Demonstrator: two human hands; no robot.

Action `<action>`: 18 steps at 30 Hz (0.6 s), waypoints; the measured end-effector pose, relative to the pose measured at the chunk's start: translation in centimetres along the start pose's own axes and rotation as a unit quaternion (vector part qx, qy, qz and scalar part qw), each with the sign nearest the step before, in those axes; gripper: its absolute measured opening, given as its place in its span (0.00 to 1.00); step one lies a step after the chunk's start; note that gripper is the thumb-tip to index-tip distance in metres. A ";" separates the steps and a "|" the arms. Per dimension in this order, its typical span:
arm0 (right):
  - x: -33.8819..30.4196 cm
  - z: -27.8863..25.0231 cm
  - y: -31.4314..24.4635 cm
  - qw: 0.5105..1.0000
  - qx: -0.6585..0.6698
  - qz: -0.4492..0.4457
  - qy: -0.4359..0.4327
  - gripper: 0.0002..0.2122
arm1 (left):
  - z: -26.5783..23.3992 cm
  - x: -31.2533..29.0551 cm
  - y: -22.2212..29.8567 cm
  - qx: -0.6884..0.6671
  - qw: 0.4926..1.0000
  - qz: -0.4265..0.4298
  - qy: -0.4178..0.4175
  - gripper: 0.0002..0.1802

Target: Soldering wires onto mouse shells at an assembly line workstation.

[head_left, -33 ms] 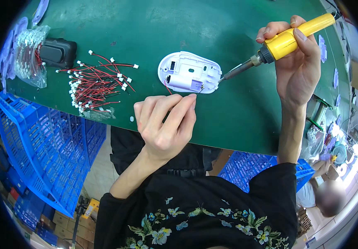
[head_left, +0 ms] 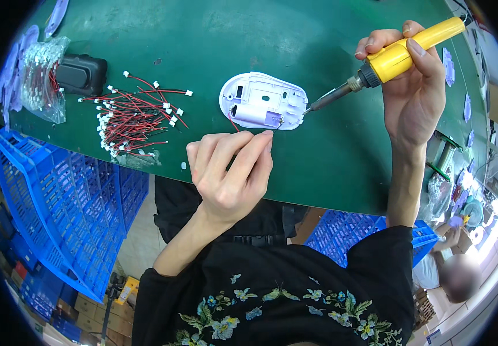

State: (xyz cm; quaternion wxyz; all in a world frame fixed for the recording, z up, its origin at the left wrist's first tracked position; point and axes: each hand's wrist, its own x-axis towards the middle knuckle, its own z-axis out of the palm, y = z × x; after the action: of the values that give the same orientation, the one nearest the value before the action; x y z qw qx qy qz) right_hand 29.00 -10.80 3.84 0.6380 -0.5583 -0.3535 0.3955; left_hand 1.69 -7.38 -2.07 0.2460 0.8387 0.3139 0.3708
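A white oval plastic shell (head_left: pixel 263 101) lies open side up on the green table (head_left: pixel 203 34). My right hand (head_left: pixel 413 86) grips a yellow-handled soldering iron (head_left: pixel 402 55), and its metal tip touches the shell's right edge. My left hand (head_left: pixel 229 170) rests on the table just in front of the shell. Its fingers are closed together, pinching a thin red wire (head_left: pixel 233 123) that runs from the shell's near edge.
A loose pile of red-and-black leads with white plugs (head_left: pixel 136 124) lies left of the shell. Further left are a black box (head_left: pixel 81 74) and a clear bag of leads (head_left: pixel 41 81). Blue crates (head_left: pixel 58 213) stand below the table edge. Another person (head_left: pixel 457 277) sits at the lower right.
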 end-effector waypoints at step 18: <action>0.3 -0.4 -3.9 0.995 0.020 -0.048 0.088 0.17 | -3.8 7.0 1.2 0.174 0.954 0.052 -0.240 0.18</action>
State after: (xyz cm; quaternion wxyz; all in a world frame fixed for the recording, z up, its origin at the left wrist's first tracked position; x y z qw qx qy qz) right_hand 29.96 -10.93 7.67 0.6959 -0.5607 -0.3140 0.3207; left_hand 2.82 -2.54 4.22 0.1444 0.9480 0.2610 0.1109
